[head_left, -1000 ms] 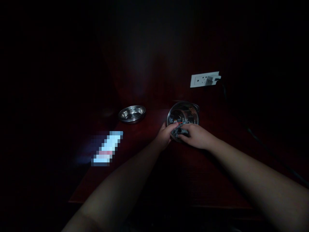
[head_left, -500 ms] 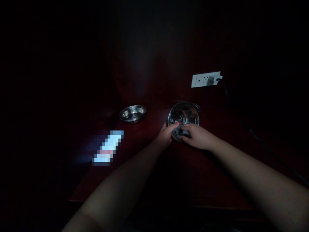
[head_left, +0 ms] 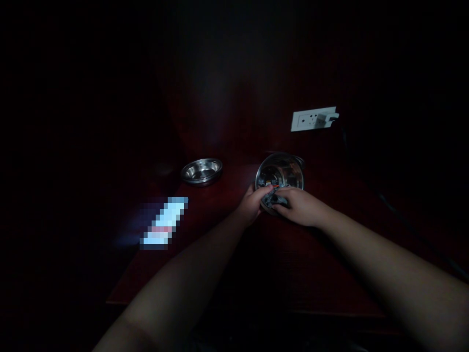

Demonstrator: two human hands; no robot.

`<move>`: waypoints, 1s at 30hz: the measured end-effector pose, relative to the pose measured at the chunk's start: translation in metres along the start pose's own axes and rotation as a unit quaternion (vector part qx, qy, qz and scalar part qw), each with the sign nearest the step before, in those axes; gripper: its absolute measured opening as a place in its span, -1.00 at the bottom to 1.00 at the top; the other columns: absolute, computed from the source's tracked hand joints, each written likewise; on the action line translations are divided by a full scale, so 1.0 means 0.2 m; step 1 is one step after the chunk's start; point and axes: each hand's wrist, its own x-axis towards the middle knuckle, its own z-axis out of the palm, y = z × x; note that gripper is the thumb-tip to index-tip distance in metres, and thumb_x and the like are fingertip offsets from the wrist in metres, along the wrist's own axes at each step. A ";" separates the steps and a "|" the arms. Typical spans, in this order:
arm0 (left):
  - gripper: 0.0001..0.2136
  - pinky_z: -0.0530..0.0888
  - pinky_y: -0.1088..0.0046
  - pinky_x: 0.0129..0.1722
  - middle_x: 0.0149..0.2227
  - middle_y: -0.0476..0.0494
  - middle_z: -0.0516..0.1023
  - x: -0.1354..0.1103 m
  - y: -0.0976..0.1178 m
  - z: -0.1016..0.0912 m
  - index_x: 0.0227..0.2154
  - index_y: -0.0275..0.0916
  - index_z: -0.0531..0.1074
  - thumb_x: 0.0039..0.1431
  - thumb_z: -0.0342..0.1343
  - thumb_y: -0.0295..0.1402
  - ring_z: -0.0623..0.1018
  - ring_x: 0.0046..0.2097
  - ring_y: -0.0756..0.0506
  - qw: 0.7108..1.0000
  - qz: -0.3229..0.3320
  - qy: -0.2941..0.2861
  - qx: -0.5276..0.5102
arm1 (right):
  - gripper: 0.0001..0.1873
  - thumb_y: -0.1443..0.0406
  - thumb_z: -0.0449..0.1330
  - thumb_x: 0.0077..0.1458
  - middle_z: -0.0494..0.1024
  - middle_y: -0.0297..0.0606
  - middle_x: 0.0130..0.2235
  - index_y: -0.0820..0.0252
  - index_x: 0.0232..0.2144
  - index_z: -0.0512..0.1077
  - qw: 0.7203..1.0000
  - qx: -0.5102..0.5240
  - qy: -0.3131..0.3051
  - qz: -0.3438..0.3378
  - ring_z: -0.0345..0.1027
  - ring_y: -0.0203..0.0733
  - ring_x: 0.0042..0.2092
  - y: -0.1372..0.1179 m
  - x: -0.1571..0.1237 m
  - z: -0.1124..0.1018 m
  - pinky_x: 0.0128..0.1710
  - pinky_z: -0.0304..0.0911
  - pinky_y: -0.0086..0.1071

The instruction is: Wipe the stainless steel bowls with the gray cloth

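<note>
The scene is very dark. A steel bowl [head_left: 281, 168] stands tipped toward me on a dark red table [head_left: 293, 264], with small dark bits inside. My left hand [head_left: 251, 204] curls around its near left rim. My right hand [head_left: 297, 206] is closed at the near rim, pinching a small grey crumpled thing [head_left: 273, 198] that lies between both hands. What that grey thing is I cannot make out.
A second, shallow steel bowl [head_left: 201, 170] sits to the left. A glowing blurred rectangle [head_left: 164, 222] lies further left on the table. A white wall socket [head_left: 314, 119] with a plug and dark cable is behind on the right.
Almost nothing moves; both hands stay at the bowl's near rim, and the view shifts very slightly.
</note>
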 end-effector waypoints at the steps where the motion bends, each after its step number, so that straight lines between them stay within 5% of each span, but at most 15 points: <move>1: -0.61 0.40 0.31 -0.20 -0.29 -0.16 0.53 0.00 0.00 0.00 -0.17 -0.28 0.37 -0.14 0.21 -0.39 0.51 -0.24 -0.12 1.000 0.001 -0.001 0.001 | -0.80 0.30 0.08 -0.01 0.53 -0.17 -0.25 0.21 -0.31 0.45 1.000 -0.001 -0.002 -0.002 0.37 -0.13 -0.18 0.00 0.00 0.00 -0.11 0.22 -0.25; 20: -0.52 0.42 0.21 -0.19 -0.17 -0.21 0.49 0.00 0.00 -0.03 -0.09 -0.21 0.30 -0.15 0.23 -0.36 0.50 -0.18 -0.18 0.999 -0.014 -0.030 0.030 | -0.80 0.41 0.02 -0.01 0.51 -0.20 -0.25 0.20 -0.36 0.43 0.998 0.053 0.005 -0.022 0.36 -0.17 -0.18 -0.01 0.00 0.00 -0.09 0.22 -0.28; 30: -0.52 0.44 0.14 -0.20 -0.15 -0.19 0.49 -0.01 0.00 -0.04 -0.05 -0.15 0.29 -0.10 0.21 -0.29 0.50 -0.17 -0.18 0.996 -0.033 -0.059 0.060 | -0.80 0.41 -0.02 0.02 0.47 -0.17 -0.25 0.24 -0.34 0.39 0.988 0.122 0.088 -0.042 0.33 -0.17 -0.18 -0.05 0.01 0.01 -0.10 0.23 -0.25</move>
